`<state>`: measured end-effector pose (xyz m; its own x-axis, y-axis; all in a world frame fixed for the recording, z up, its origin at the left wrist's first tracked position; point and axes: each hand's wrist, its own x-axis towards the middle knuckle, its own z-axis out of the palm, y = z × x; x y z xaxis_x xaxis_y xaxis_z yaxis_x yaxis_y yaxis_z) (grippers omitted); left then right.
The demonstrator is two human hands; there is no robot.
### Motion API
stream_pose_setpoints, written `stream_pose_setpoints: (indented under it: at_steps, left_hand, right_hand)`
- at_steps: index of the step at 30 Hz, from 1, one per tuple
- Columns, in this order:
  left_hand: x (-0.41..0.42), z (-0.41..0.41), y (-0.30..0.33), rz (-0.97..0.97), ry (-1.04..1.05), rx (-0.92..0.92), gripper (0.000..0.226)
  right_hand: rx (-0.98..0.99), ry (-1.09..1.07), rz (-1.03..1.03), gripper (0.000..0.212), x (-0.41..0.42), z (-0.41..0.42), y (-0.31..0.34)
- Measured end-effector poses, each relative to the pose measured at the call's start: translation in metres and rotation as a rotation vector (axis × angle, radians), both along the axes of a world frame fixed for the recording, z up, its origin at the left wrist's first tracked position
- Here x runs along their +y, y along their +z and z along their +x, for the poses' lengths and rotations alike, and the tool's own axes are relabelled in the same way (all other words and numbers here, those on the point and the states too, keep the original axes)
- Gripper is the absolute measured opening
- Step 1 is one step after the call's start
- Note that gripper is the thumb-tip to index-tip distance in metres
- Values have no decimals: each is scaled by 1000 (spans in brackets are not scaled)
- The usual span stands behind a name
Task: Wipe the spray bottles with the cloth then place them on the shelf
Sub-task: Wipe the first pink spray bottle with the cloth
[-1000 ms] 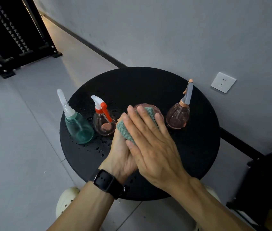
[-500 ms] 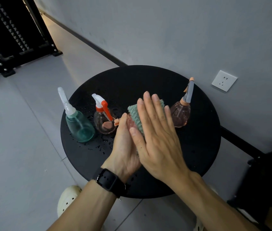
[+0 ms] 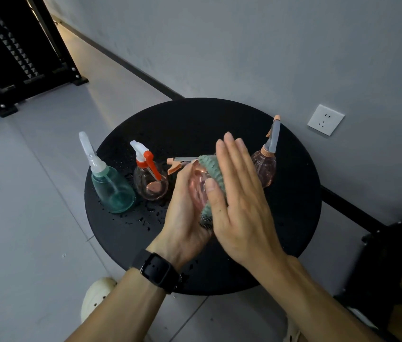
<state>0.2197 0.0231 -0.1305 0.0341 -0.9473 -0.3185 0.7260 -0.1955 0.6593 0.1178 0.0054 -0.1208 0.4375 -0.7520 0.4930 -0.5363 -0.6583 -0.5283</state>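
- Head view, grip: left hand is closed around a pink bottle, held tilted above the table, nozzle pointing left.
- Right hand is flat, fingers straight, pressing a green cloth against the bottle's right side; the thumb pins the cloth, so it is held by pressure rather than by a closed fist.
- Change: a second ago the cloth covered the bottle low over the table, with the nozzle hidden. The bottle has since been raised and turned, its pink body and nozzle now exposed, and the right hand has slid up along it.
- Judgement: wiping of this bottle is under way, apparently moving to a fresh face; not ready for shelving.
- Remaining stock on the table: teal bottle at left, red-trigger bottle just beside it, another pink bottle at right behind the right hand. All upright, none yet wiped by appearance; water drops lie near the left pair.
- Shelf: a dark rack stands far left, well apart; whether it is the shelf I cannot tell.
- Markings: no brand, label or writing readable on any bottle. A wall socket carries none either.
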Motion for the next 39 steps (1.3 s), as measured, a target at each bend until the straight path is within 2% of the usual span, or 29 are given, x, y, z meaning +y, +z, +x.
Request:
stream_pose_setpoints:
  at_steps: [4,6,10,14,17,19,20,24,27,30,33,35,39]
  left_hand:
    - [2,0,3,9,2,-114,39]
    - [4,0,3,15,-3,-143,39]
    - [8,-2,8,17,-30,-208,48]
    - [12,-5,14,-9,-117,-297,42]
    - [14,-7,15,-5,-171,-439,55]
    - [11,-6,11,-6,-196,-493,83]
    - [10,-4,10,-2,-196,-492,90]
    - [20,-1,11,-29,-302,-399,54]
    - [21,3,8,-51,-294,-375,57]
    - [18,3,4,-69,-292,-400,58]
    - [19,1,2,-95,-327,-507,54]
    - [19,-1,1,-101,-343,-582,53]
    - [19,-3,0,-103,-322,-612,45]
  right_hand:
    - [-83,53,349,49,-8,-12,11]
    - [-73,61,443,46,-11,-17,12]
    - [-38,108,505,48,-13,-19,15]
    - [-19,154,513,48,-17,-19,16]
    - [-73,166,535,44,-21,-22,19]
    - [-110,170,537,43,-23,-24,21]
    - [-130,171,536,43,-24,-25,21]
    - [-239,152,476,41,-25,-27,21]
    - [-394,76,424,38,-25,-26,23]
    - [-478,-35,252,38,-30,-25,29]
    - [-387,-71,105,39,-39,-25,33]
    - [-259,-39,113,41,-43,-23,31]
    - [-85,6,100,49,-42,-16,26]
